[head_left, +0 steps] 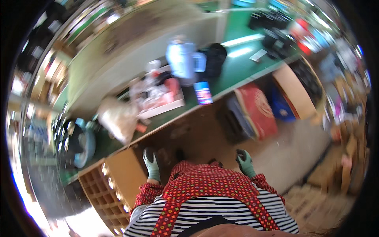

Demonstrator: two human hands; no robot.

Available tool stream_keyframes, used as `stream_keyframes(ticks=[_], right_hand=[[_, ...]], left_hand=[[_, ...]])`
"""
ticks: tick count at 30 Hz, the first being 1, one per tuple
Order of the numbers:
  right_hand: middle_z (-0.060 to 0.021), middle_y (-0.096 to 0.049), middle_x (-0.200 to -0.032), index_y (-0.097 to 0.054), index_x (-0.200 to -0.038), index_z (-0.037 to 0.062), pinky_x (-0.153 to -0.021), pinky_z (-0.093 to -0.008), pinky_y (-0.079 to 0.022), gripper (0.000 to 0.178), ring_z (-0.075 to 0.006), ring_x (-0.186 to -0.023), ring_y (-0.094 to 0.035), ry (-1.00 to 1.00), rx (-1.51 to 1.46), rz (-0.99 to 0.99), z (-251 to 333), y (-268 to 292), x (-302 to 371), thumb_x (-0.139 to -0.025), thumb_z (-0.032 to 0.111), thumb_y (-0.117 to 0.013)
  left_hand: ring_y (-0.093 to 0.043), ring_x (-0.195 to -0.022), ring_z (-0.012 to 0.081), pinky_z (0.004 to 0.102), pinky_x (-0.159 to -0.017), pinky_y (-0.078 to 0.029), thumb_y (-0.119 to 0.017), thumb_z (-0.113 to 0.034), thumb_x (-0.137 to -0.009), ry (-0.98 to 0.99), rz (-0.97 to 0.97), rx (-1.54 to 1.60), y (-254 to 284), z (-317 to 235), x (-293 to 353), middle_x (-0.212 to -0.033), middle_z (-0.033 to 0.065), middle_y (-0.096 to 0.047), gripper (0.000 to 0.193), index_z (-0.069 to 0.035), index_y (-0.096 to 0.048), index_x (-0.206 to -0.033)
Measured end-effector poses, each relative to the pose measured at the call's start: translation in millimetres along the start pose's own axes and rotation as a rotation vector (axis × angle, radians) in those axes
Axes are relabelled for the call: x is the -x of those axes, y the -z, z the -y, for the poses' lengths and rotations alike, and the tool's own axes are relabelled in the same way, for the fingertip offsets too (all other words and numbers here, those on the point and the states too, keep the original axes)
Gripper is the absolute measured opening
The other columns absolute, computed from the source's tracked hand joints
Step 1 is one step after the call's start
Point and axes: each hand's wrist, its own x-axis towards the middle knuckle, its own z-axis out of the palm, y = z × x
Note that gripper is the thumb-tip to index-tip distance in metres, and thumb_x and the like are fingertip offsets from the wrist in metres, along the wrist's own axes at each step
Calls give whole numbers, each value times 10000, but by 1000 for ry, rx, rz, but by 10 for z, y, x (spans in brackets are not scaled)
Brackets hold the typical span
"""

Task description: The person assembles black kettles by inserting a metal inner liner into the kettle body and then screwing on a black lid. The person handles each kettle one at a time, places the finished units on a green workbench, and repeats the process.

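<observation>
Both my hands wear pale green work gloves with dark palms and hang at my sides, apart from each other. My left hand (152, 164) is beside the brown cardboard box with dividers (125, 170), its fingers a little apart and nothing seen in it. My right hand (245, 162) hangs over the floor, loosely curled with its fingers partly spread, and no object shows in it. Ahead runs a green workbench (233, 73) with a white box of small parts (162, 109), a blue-white jug (181, 59) and a lit phone (203, 93).
A clear plastic bag (117, 117) and a light blue basin (85, 148) stand on the bench's left part. Beneath the bench are a red bag (257, 110) and an open carton (298, 91). Flattened cardboard (316, 205) lies at the lower right. Motion blurs much of the scene.
</observation>
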Motion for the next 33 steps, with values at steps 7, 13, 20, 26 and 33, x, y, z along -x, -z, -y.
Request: stream_keyframes(ticks=[7,13,20,26,33], right_hand=[[-155,-726,-1209,-683,-1280,12,-899,-358,-571,358,-244,-1052,-715,-192,-11,-265,-167,918,720,-963,173,-716],[-161,-734,-1194,-674,-1290,12,-891,-355,-586,360,-235,-1040,-723,-425,-2,-509,-706,1567,1424,-979,190,-709],[-16,-707,-867,-720,-1237,69,-588,-280,-530,293,-114,-674,-624,-702,-218,-786,-1900,2719,2478,-962,169,-731],[-24,-701,-821,-730,-1219,91,-536,-270,-470,263,-108,-616,-593,-815,-97,-675,-2185,4512,2600,-962,146,-730],[-18,-711,-937,-699,-1277,64,-616,-272,-504,297,-123,-708,-605,-841,-183,-574,-2424,6595,1524,-987,130,-693]], left_hand=[[-604,-1289,248,347,-1076,-486,-701,-207,-986,-195,1198,45,-1581,-1821,180,-1409,144,-612,495,-26,-577,-1430],[-499,-1389,376,440,-1147,-422,-707,-445,-946,-585,1330,-284,-3278,-2211,475,-1492,224,-535,714,-28,-508,-1490],[-272,-1545,439,510,-1243,-294,-732,-854,-694,161,953,-438,-5463,-2797,1136,-1672,315,-238,1411,-14,-140,-1662],[-528,-1374,336,559,-1155,-430,-823,-857,-565,856,393,-258,-6426,-3068,1348,-1577,211,-454,1539,12,-146,-1640],[-639,-1235,382,468,-1057,-550,-935,-749,-486,705,159,-167,-6517,-2590,1381,-1414,269,-602,1427,93,-397,-1505]])
